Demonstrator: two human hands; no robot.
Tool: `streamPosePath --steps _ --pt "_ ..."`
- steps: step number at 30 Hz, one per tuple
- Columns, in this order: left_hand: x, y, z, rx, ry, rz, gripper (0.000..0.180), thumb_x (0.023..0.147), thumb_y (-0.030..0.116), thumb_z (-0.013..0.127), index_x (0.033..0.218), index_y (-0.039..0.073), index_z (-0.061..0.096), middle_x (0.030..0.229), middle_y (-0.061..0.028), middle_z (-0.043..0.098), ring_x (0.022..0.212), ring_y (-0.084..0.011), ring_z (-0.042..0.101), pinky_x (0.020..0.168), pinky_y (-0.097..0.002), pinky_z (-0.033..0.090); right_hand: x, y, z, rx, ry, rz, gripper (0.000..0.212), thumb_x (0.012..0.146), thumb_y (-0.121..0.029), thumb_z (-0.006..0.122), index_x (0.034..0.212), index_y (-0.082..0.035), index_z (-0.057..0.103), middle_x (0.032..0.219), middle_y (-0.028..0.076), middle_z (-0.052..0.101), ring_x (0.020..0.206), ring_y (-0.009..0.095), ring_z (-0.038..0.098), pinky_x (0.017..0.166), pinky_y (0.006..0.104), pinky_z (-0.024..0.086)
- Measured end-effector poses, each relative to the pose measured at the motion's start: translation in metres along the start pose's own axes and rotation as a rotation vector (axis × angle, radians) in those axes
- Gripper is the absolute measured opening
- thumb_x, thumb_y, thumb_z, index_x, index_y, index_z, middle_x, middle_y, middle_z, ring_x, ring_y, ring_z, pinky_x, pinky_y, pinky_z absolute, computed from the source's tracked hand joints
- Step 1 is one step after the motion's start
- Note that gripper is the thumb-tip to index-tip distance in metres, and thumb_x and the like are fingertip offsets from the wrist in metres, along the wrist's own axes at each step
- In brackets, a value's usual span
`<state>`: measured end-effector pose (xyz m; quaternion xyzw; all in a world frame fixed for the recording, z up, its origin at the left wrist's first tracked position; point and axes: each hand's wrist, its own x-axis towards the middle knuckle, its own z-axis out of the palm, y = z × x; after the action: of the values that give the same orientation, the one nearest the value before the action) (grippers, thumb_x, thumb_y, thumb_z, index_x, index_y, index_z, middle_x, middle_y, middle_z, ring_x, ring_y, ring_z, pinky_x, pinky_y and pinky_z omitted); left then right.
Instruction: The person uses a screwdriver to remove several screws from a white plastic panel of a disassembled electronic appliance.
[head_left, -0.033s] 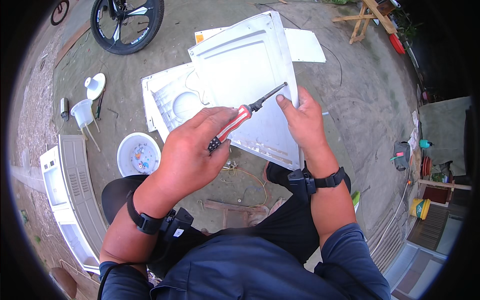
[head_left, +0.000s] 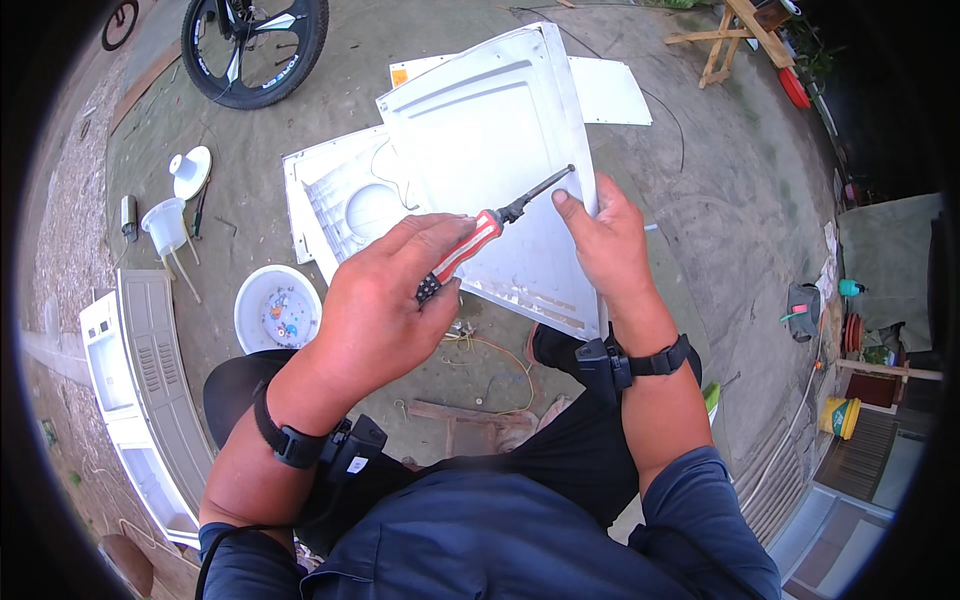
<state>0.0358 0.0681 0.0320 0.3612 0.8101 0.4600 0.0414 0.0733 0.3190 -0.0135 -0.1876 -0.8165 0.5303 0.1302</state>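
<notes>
My left hand [head_left: 385, 290] is closed around a screwdriver [head_left: 468, 248] with a red-and-white striped handle and a dark, starred butt end. Its dark shaft slants up and right across a white metal panel [head_left: 480, 130], with the tip beside the panel's right edge. Whether the tip touches the panel I cannot tell. My right hand [head_left: 612, 245] grips that right edge, thumb on the face and fingers behind, mostly hidden. The panel stands tilted in front of me. Under it lies another white panel [head_left: 325, 215] with a round opening and a thin wire.
A white basin [head_left: 278, 308] with small coloured patches stands left of my knee. Farther left are a white tub [head_left: 166, 228] with hoses and a white appliance casing [head_left: 150, 370]. A bicycle wheel [head_left: 255, 50] is at the far left, a wooden stand [head_left: 735, 40] at the far right.
</notes>
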Motion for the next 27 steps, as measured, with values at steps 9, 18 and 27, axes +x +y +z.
streamPosePath --steps 9,18,27 --pt "0.001 0.002 0.000 0.272 -0.008 0.025 0.048 0.079 0.000 0.071 0.126 0.005 0.064 0.103 -0.0153 0.063 0.088 -0.0354 0.067 0.074 -0.0422 0.055 0.000 -0.003 0.001 -0.063 -0.002 -0.028 0.027 0.094 -0.020 0.068 0.111 0.000 0.066 0.086 0.014 0.072 0.078 0.020 0.068 0.073 0.0361 0.053" --pt "0.005 -0.001 -0.010 -0.702 -0.214 -0.695 0.045 0.090 0.017 0.074 0.126 -0.004 0.058 0.108 -0.0151 0.068 0.098 -0.0201 0.066 0.079 -0.0349 0.054 0.000 0.011 -0.001 -0.407 0.021 -0.014 0.027 0.092 -0.019 0.069 0.112 -0.001 0.066 0.087 0.021 0.068 0.078 0.033 0.068 0.074 0.0389 0.052" --pt "-0.004 -0.011 0.006 0.155 -0.065 -0.120 0.041 0.086 0.012 0.072 0.123 0.005 0.055 0.107 -0.0155 0.057 0.091 -0.0346 0.064 0.069 -0.0442 0.055 -0.004 0.008 -0.001 -0.305 0.002 -0.103 0.023 0.092 -0.015 0.067 0.109 0.001 0.064 0.088 0.022 0.068 0.078 0.034 0.066 0.076 0.0382 0.051"
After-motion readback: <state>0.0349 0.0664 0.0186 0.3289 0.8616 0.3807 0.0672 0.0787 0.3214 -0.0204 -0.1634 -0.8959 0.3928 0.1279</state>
